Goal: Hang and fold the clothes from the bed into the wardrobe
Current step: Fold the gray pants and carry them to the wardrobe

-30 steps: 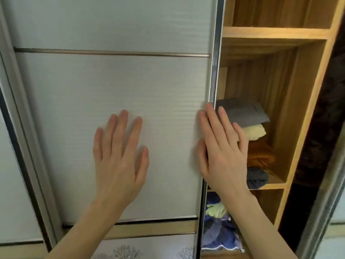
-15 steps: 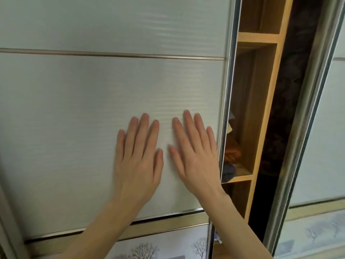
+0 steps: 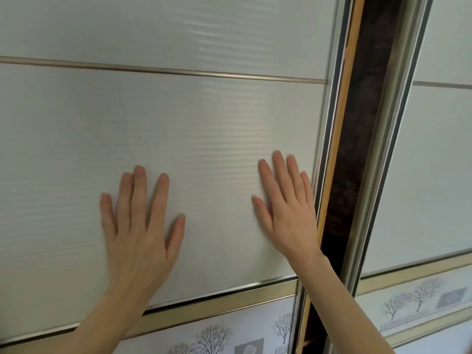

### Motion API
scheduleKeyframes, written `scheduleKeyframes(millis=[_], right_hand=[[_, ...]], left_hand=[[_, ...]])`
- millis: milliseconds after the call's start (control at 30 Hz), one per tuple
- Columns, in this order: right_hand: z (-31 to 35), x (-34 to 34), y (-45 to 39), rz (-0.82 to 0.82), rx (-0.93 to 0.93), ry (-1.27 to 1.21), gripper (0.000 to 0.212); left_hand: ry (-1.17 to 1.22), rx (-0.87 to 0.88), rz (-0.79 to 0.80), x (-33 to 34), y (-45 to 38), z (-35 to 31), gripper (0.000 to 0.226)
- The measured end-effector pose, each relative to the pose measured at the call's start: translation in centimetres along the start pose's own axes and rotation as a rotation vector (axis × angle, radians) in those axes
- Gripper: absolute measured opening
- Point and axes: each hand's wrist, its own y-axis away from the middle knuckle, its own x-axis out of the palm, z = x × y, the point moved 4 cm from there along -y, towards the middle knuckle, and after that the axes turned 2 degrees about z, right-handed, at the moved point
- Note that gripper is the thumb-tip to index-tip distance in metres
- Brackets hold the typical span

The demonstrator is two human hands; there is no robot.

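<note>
A white ribbed sliding wardrobe door (image 3: 178,129) fills most of the view. My left hand (image 3: 140,226) lies flat on it with straight fingers, low and left of centre. My right hand (image 3: 288,208) presses flat on the same panel, right beside the door's metal edge (image 3: 329,139). Only a narrow wooden strip of the wardrobe frame (image 3: 342,118) and a dark gap (image 3: 362,123) show to the right of that edge. The shelves and folded clothes are hidden behind the door.
A second sliding door (image 3: 434,162) stands on the right with its own metal frame. Both doors carry a lower panel printed with trees (image 3: 212,338), below gold trim strips (image 3: 217,307).
The sliding door has moved right under both palms, covering the shelves and folded clothes. Only a thin gap is left. My hands have spread further apart on the panel.
</note>
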Motion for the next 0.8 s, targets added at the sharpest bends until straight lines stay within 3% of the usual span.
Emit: scheduleKeyframes(millis=[367,800], right_hand=[[-5.3,0.1,1.1,-0.143,0.127,-0.089,0.058],[-8.2,0.8,1.4,-0.185,0.109,-0.082,0.064]], left_hand=[[0.027,0.060,0.004,1.4,-0.8,-6.0,0.066],[-0.049,0.025,-0.014,2.7,-1.2,-8.5,0.067]])
